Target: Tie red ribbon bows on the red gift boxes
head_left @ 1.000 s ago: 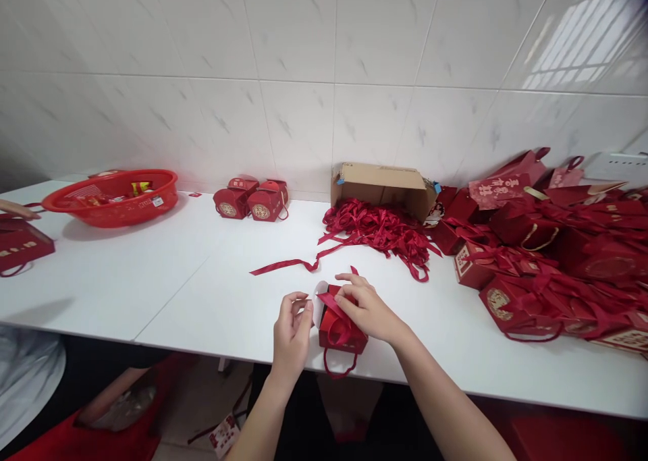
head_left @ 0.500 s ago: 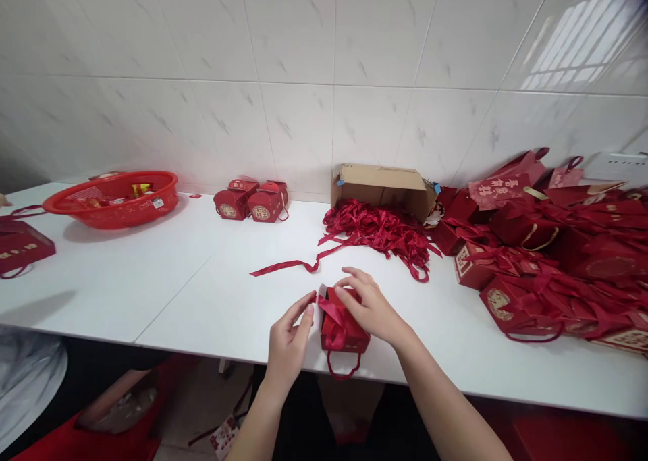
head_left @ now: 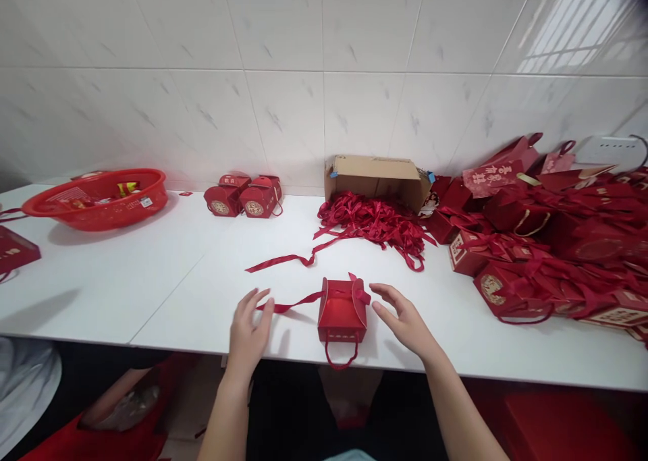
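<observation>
Both hands wide, empty: left hand [head_left: 248,329] at ribbon [head_left: 293,304] tail, right hand [head_left: 405,319] beside red box [head_left: 343,312]. Best to steady the box before tugging the ribbon.

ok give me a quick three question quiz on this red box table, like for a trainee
1. True or false: the left hand and the right hand are both open.
2. The ribbon trailing from the small red box runs toward: A the left hand, B the right hand, C neither.
3. Fill in: the ribbon pile lies in front of the ____ box.
Key: 1 true; 2 A; 3 cardboard, the cardboard box lying on its side.
</observation>
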Tool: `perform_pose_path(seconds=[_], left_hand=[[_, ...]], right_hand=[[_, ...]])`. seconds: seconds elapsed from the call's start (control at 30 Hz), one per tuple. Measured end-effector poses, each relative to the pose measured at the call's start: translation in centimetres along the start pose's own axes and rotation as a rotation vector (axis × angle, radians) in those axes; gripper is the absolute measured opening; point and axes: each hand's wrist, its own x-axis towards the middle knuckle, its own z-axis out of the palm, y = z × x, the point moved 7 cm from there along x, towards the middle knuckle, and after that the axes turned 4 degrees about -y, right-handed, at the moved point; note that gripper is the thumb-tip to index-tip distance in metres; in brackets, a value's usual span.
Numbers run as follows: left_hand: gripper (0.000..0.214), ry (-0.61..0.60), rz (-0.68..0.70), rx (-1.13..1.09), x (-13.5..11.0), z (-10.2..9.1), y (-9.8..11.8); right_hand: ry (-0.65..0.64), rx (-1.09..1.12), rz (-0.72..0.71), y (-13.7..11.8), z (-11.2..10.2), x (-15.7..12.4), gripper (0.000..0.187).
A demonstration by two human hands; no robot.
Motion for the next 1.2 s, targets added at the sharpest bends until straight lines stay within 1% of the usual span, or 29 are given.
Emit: perform_pose_path(seconds=[0.1,0.17,0.23,0.27,0.33,0.43,0.53,0.57,0.73,0.8,0.87,0.93,1.0,1.07,1.13,1.2], left_hand=[[0.033,-0.231,0.121,-0.255,0.3,3.5,3.8],[0.031,-0.394,0.132,-0.361,0.3,5.6,5.6],[0.027,-0.530,0.102,-0.430,0.2,7.0,6.6],[0.026,-0.579,0.081,-0.447,0.1,7.4,6.9],[0.029,-0.628,0.048,-0.448,0.2,7.6,7.1],[0.033,-0.625,0.073,-0.385,0.5,6.9,7.3],[0.026,-0.586,0.157,-0.314,1.1,5.8,7.7],[0.024,-0.567,0.176,-0.297,1.2,5.4,7.8],[0.021,-0.426,0.277,-0.207,1.6,3.9,8.2],[0.020,-0.371,0.324,-0.168,1.5,3.4,8.7],[0.018,-0.336,0.363,-0.148,1.3,3.0,9.2],[0.017,-0.313,0.386,-0.141,1.2,2.8,9.5],[0.018,-0.297,0.383,-0.135,1.3,2.9,9.2],[0.022,-0.299,0.365,-0.132,1.3,3.4,8.5],[0.024,-0.337,0.348,-0.136,1.0,4.3,7.6],[0.026,-0.387,0.338,-0.153,0.6,5.4,6.7]], right_hand=[[0.001,0.028,-0.072,-0.8,0.7,0.5,0.036],[-0.006,0.052,-0.069,-0.8,1.0,0.7,0.034],[-0.014,0.068,-0.052,-0.7,1.1,0.7,0.032],[-0.022,0.070,-0.057,-0.8,1.1,0.6,0.031],[-0.037,0.048,-0.108,-1.4,0.9,0.4,0.027],[-0.030,-0.083,-0.211,-2.9,0.2,0.2,0.018],[-0.026,-0.191,-0.249,-3.7,-0.5,0.4,0.009],[-0.028,-0.206,-0.250,-3.9,-0.7,0.5,0.008],[-0.033,-0.225,-0.218,-4.4,-1.5,1.3,0.021],[-0.044,-0.176,-0.165,-4.6,-1.6,1.6,0.023],[-0.049,-0.065,-0.073,-4.4,-1.5,2.1,0.025],[-0.055,0.051,0.044,-3.7,-1.3,2.5,0.027],[-0.092,0.110,0.140,-2.6,-0.8,2.8,0.029],[-0.165,0.107,0.199,-1.5,0.0,2.8,0.030],[-0.247,0.071,0.222,-0.3,0.8,2.5,0.029],[-0.302,0.036,0.227,0.8,1.4,2.0,0.028]])
